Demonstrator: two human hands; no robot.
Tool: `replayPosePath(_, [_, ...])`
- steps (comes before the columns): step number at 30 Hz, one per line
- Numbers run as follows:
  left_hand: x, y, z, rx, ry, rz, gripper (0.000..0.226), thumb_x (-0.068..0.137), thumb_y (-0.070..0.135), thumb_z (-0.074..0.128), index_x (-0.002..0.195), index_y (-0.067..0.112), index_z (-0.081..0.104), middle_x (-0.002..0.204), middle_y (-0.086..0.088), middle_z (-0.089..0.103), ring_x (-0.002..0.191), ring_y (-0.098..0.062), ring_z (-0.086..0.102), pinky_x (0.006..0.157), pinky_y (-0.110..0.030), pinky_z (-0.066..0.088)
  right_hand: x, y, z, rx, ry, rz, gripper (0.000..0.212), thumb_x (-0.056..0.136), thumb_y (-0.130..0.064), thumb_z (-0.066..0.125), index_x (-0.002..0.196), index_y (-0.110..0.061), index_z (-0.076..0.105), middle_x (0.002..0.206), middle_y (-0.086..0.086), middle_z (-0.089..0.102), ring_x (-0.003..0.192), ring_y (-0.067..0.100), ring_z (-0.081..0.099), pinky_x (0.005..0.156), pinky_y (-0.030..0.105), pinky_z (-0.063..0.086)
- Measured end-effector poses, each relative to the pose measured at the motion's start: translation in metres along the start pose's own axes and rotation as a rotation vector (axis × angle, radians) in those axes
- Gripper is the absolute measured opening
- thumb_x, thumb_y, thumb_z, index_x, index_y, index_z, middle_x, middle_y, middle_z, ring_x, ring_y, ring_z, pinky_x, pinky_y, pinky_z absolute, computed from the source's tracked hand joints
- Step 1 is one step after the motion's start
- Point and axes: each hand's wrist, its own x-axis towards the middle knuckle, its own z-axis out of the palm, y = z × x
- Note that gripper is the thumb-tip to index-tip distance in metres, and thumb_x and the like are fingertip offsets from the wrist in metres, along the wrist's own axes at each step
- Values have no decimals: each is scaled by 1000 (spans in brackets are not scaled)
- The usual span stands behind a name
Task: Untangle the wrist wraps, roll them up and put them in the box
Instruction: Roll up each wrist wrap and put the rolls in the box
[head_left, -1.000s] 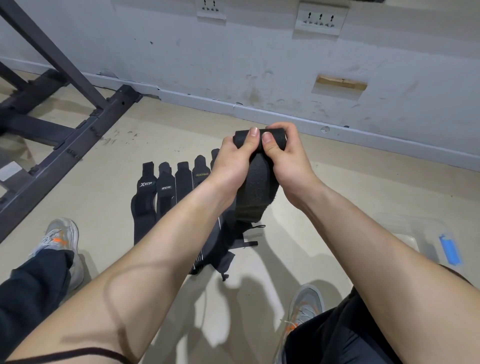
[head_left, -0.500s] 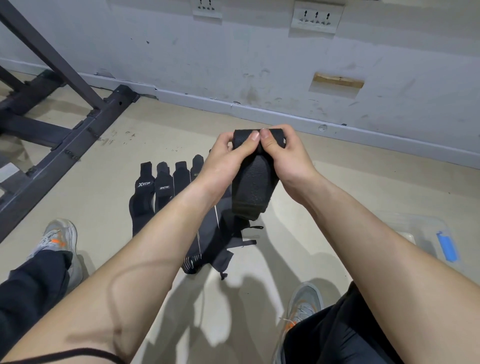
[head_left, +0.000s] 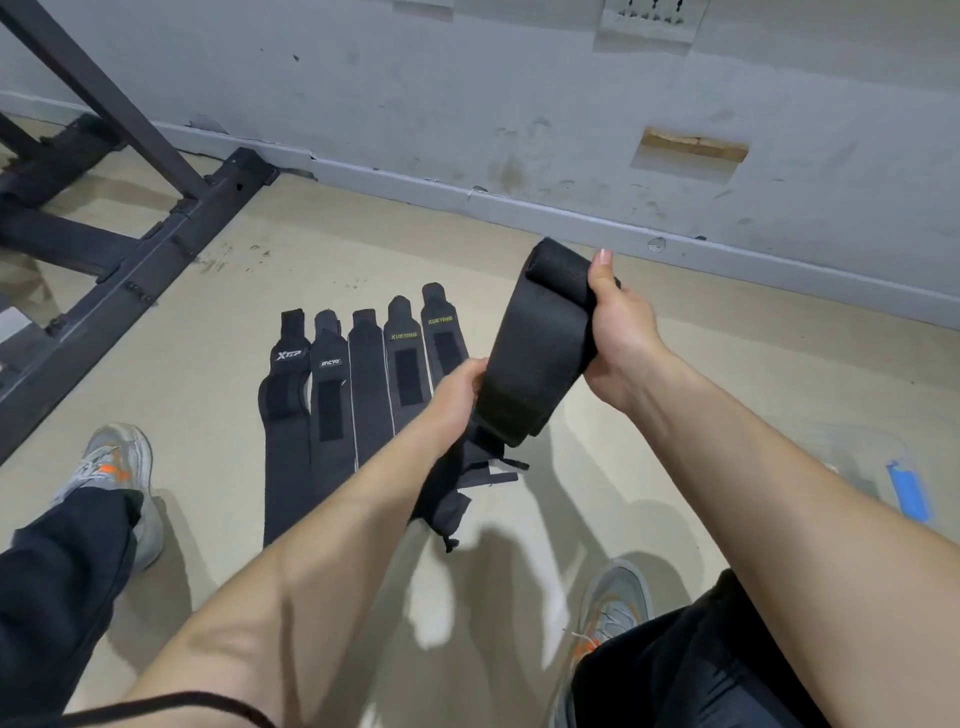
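I hold a black wrist wrap (head_left: 530, 353) up in the air above the floor. Its top end is rolled over, and my right hand (head_left: 621, 332) grips that roll with the thumb on top. My left hand (head_left: 460, 395) pinches the wrap's lower left edge. The loose tail of the wrap hangs down below my hands. Several more black wrist wraps (head_left: 358, 395) lie flat and side by side on the floor behind my left arm. The clear plastic box (head_left: 878, 467) with a blue latch sits on the floor at the right, partly hidden by my right arm.
A black metal rack frame (head_left: 156, 244) runs across the floor at the left. The grey wall (head_left: 519, 130) and its skirting stand close ahead. My grey and orange shoes (head_left: 111, 467) and dark trouser legs flank the wraps on the beige floor.
My left hand has left the top of the wrap and dropped to its lower edge. My right hand now holds the rolled top alone, shifted right. The wraps on the floor are more exposed.
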Motion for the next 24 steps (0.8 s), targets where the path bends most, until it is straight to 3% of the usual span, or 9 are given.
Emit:
replayPosePath(4, [32, -43, 1, 48, 56, -191, 29, 103, 30, 45, 90, 20, 69, 93, -3, 73, 88, -22, 67, 83, -31, 50, 18, 7, -7, 45, 103, 107, 48, 100, -59, 50, 111, -16, 67, 99, 4, 78, 90, 24, 77, 85, 41, 62])
replayPosePath(6, [40, -59, -1, 37, -13, -282, 32, 103, 28, 46, 80, 15, 64, 68, -6, 73, 65, -21, 74, 59, -27, 58, 29, 14, -9, 67, 141, 145, 47, 99, -60, 51, 106, -17, 68, 98, 5, 78, 87, 24, 77, 80, 39, 63])
replayPosePath(8, [54, -78, -2, 38, -90, -296, 32, 108, 16, 41, 82, 13, 60, 67, -6, 70, 50, -10, 68, 48, -19, 54, 41, 27, -10, 71, 160, 191, 49, 99, -61, 49, 110, -17, 68, 102, 6, 78, 89, 25, 77, 81, 40, 63])
replayPosePath(10, [71, -95, -4, 80, -200, -328, 25, 109, 11, 42, 95, 19, 61, 96, -3, 68, 77, -5, 70, 70, -17, 59, 54, 41, -14, 76, 183, 235, 51, 99, -62, 49, 114, -17, 69, 105, 6, 78, 93, 27, 76, 86, 44, 62])
replayPosePath(12, [86, -115, -11, 148, -233, -337, 18, 107, 17, 46, 105, 20, 64, 112, -4, 67, 101, -14, 67, 89, -27, 58, 66, 49, -19, 89, 202, 265, 52, 99, -63, 49, 115, -17, 69, 105, 6, 78, 94, 27, 77, 87, 46, 61])
replayPosePath(17, [118, -164, -20, 277, -107, -413, 36, 106, 45, 40, 111, 22, 68, 125, -1, 69, 110, -13, 59, 97, -27, 42, 96, 57, -32, 139, 233, 310, 54, 97, -65, 51, 119, -20, 70, 104, 4, 79, 93, 27, 77, 88, 47, 61])
replayPosePath(19, [120, -166, -20, 286, -97, -443, 51, 106, 57, 38, 130, 21, 64, 133, 7, 62, 119, -13, 55, 100, -25, 37, 104, 56, -34, 159, 232, 325, 54, 96, -65, 51, 119, -20, 70, 103, 3, 79, 91, 27, 77, 87, 47, 61])
replayPosePath(21, [118, -166, -22, 334, -116, -464, 70, 101, 71, 31, 153, 27, 47, 150, 6, 52, 141, -20, 44, 116, -37, 27, 110, 53, -34, 192, 224, 332, 53, 97, -64, 52, 120, -20, 71, 101, 2, 79, 87, 26, 77, 84, 44, 62])
replayPosePath(24, [120, -174, -29, 340, -77, -432, 65, 107, 62, 20, 159, 27, 37, 157, 5, 46, 150, -20, 34, 124, -40, 18, 113, 45, -32, 203, 217, 332, 52, 97, -63, 52, 121, -20, 71, 96, 2, 79, 83, 25, 77, 81, 42, 62])
